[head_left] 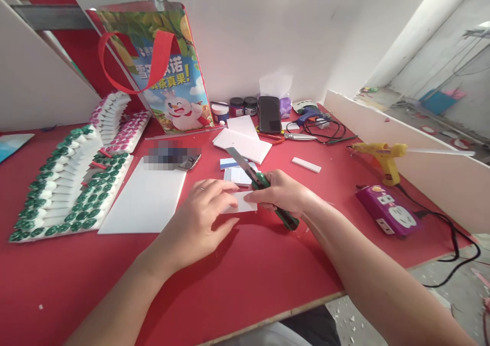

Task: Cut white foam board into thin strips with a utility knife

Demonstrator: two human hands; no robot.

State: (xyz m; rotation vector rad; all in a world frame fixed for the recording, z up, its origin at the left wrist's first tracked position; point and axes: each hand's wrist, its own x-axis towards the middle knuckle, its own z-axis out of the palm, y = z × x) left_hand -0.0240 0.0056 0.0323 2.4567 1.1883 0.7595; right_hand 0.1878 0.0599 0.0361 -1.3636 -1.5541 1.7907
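A small white piece lies on the red table between my hands. My left hand touches its left end, fingers apart and bent over it. My right hand is closed around a green utility knife, whose blade points up and to the left; its fingertips also touch the right end of the white piece. Just beyond are a small white block and a blue-and-white card. Farther back, white boards overlap. A short white strip rests to the right.
On the red table, a large white sheet and green-dotted model stand left. A patterned bag, black phone and scissors are behind. The yellow glue gun and purple power strip are right.
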